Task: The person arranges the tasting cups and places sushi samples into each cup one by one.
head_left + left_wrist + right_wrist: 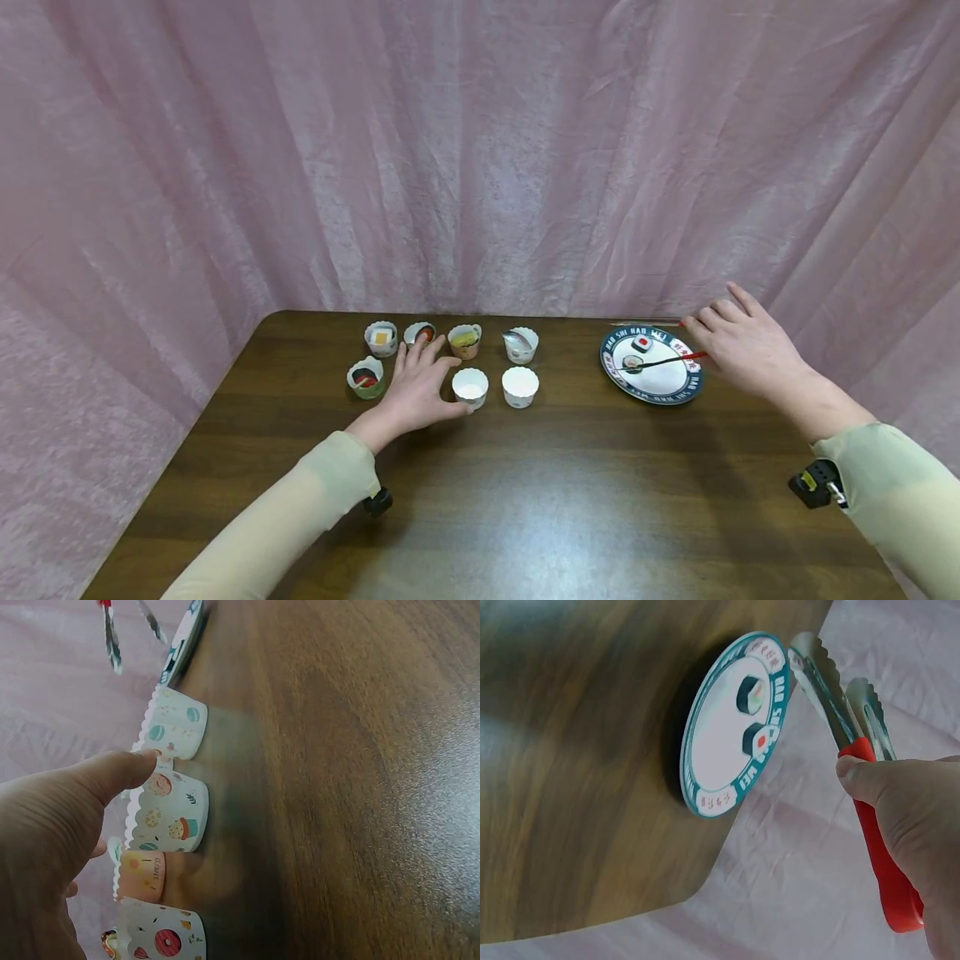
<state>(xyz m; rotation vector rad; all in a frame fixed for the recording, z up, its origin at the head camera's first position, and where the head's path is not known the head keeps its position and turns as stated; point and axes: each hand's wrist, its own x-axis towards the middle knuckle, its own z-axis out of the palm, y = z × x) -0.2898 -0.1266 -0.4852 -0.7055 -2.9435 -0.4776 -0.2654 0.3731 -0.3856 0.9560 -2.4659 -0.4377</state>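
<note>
My left hand (pixel 416 392) hovers with fingers spread over the left group of paper cups. In the left wrist view its thumb overlaps the scalloped rims of two white paper cups, a near one (pixel 169 810) and another (pixel 180 724) beyond it. In the head view, the near white cup (pixel 470 400) sits right by the thumb. My right hand (pixel 750 346) grips red-handled metal tongs (pixel 874 840), their tips apart. The tongs are raised over the round plate (pixel 652 395), which has a dark patterned rim. Two sushi rolls, one (pixel 750 695) beside the other (pixel 758 740), lie on it.
Along the table's back stand cups holding a yellow-and-white piece (pixel 382 337), a red-orange piece (pixel 424 333), a yellow-green piece (pixel 465 339) and a silvery piece (pixel 517 340). A green cup (pixel 367 392) stands at left. Pink curtain (pixel 480 167) hangs behind the wooden table (pixel 525 500).
</note>
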